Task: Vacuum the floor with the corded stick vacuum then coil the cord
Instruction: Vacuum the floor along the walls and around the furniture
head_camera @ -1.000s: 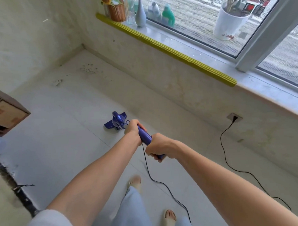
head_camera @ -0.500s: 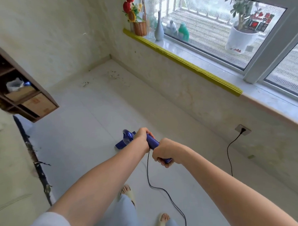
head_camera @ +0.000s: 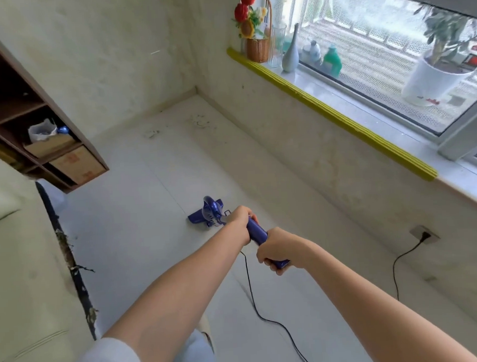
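A blue stick vacuum (head_camera: 210,212) stands with its head on the pale tiled floor (head_camera: 140,212), its handle slanting back toward me. My left hand (head_camera: 240,221) grips the handle higher up, and my right hand (head_camera: 278,250) grips its blue end. A black cord (head_camera: 255,303) drops from the handle, trails over the floor toward my feet, and another stretch rises to a plug (head_camera: 424,236) in a wall socket low on the right wall. Scattered dirt (head_camera: 199,121) lies in the far corner.
A brown shelf unit (head_camera: 38,129) with cardboard boxes stands at the left. A pale sofa (head_camera: 22,272) fills the lower left. The windowsill (head_camera: 337,94), edged in yellow, carries a flower basket, vases, bottles and a white plant pot. My feet show at the bottom.
The view has lifted and swung left, bringing the shelf and the far corner into sight. The vacuum head has moved a little forward. Both hands keep their grip.
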Demonstrator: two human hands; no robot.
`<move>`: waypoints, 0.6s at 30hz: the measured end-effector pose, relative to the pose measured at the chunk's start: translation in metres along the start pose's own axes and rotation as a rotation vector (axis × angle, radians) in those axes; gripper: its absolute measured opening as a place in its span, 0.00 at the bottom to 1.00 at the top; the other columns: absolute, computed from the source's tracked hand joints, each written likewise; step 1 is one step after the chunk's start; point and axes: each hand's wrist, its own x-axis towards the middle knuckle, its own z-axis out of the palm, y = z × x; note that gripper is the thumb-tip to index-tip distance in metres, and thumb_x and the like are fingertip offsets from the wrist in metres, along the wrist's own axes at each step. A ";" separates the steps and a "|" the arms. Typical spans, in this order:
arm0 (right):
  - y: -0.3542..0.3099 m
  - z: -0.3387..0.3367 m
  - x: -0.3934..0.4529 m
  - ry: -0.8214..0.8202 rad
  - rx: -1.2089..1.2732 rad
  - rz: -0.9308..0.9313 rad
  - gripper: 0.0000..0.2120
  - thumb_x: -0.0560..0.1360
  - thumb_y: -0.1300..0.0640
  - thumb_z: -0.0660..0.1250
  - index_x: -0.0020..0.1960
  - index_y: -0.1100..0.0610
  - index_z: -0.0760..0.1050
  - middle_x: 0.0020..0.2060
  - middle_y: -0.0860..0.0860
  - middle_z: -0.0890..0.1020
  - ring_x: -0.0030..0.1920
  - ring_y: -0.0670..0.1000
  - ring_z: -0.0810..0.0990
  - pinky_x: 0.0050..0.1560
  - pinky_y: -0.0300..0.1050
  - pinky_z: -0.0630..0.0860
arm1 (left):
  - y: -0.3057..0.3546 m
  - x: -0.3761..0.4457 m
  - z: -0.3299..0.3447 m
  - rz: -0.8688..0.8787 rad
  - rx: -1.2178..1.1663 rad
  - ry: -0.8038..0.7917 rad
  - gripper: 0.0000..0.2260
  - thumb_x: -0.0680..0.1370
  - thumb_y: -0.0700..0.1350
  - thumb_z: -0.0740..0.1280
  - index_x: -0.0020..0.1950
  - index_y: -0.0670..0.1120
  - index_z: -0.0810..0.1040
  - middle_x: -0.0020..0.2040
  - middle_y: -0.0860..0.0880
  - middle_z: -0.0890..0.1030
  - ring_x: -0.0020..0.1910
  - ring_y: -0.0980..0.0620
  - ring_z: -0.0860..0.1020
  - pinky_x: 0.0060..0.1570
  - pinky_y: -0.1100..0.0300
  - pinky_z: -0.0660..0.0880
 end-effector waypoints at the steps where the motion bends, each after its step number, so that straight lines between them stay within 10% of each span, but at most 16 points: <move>1: -0.015 0.004 0.009 0.001 0.010 0.008 0.06 0.71 0.68 0.63 0.44 0.60 0.67 0.29 0.55 0.73 0.24 0.51 0.71 0.23 0.37 0.71 | 0.011 0.011 -0.010 -0.005 0.004 -0.013 0.15 0.76 0.40 0.59 0.29 0.42 0.64 0.30 0.44 0.71 0.29 0.47 0.70 0.32 0.59 0.68; 18: -0.228 0.097 0.124 -0.056 0.437 0.060 0.11 0.73 0.66 0.67 0.50 0.61 0.66 0.32 0.55 0.75 0.25 0.50 0.75 0.25 0.41 0.77 | 0.168 0.140 -0.175 0.010 0.279 -0.087 0.11 0.76 0.42 0.63 0.34 0.41 0.70 0.20 0.46 0.72 0.26 0.47 0.70 0.35 0.59 0.70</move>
